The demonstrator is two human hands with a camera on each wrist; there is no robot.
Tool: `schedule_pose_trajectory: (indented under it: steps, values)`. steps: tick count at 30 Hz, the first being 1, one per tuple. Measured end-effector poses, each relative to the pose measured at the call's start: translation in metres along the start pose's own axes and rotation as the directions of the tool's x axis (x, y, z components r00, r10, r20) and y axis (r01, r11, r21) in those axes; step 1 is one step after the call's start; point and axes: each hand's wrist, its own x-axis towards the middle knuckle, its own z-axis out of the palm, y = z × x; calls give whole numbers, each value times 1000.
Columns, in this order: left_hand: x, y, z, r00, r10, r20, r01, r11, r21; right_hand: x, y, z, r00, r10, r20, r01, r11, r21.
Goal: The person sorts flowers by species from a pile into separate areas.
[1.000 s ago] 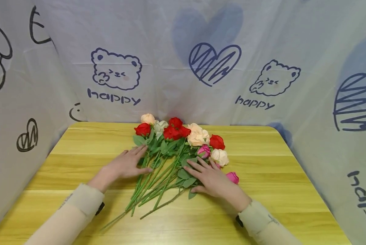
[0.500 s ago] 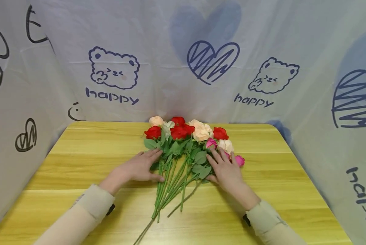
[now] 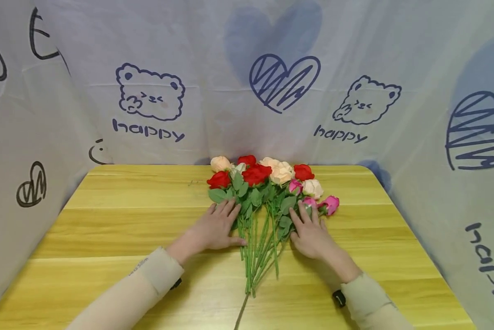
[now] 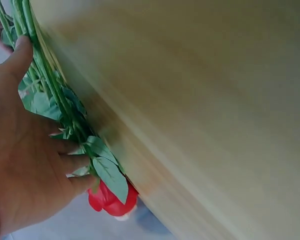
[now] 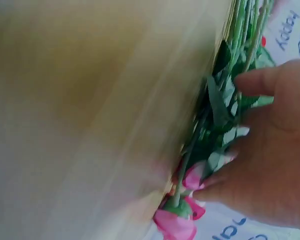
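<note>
Printed cloth [image 3: 218,110] backs the bench [image 3: 114,211], where the left hand [image 3: 215,228] and right hand [image 3: 314,235] touch opposite sides of bunched flowers [image 3: 257,174], fingers [image 3: 304,213] outstretched and apart.

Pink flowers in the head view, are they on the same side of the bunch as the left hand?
No, the pink flowers are by the right hand, across the green stems from the left hand.

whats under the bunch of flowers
The wooden table lies under the bunch of flowers, showing in gaps between the stems. Beneath the crowded blossoms and leaves it is covered, so whether anything else lies there cannot be seen.
</note>
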Motion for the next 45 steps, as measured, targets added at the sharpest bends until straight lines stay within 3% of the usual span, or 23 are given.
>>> schedule_pose_trajectory:
  steps: [3, 7, 13, 19, 24, 29, 32, 36, 45]
  values:
    - [8, 10, 2, 1000, -1, -7, 1, 1000, 10, 0, 8, -3, 997, -58, 42, 55, 996, 68]
    - [17, 23, 3, 1000, -1, -14, 2, 1000, 24, 0, 14, -4, 995, -72, 68, 63, 989, 134]
    - [30, 45, 1, 1000, 8, -13, -8, 998, 56, 1, 23, -7, 997, -63, 38, 57, 991, 122]
    - [51, 69, -2, 1000, 6, 8, -7, 988, 152, 0, 44, -10, 997, -65, 29, 60, 987, 152]
    - [66, 91, -4, 998, -33, 44, 23, 975, 222, -9, 59, -12, 1000, -7, -5, 8, 982, 187]
    - [74, 110, -5, 995, -77, 61, 59, 965, 256, -28, 63, -12, 997, 76, -22, -74, 992, 104]
    - [76, 117, -5, 993, -94, 73, 72, 961, 268, -34, 62, -12, 997, 71, -4, -70, 993, 92]
    - [81, 124, -4, 990, -109, 88, 82, 961, 265, -34, 70, -15, 999, 31, 38, -37, 983, 180]
    - [105, 151, -6, 992, -83, 97, 69, 989, 133, -36, 128, -23, 997, -64, 53, 44, 950, 309]
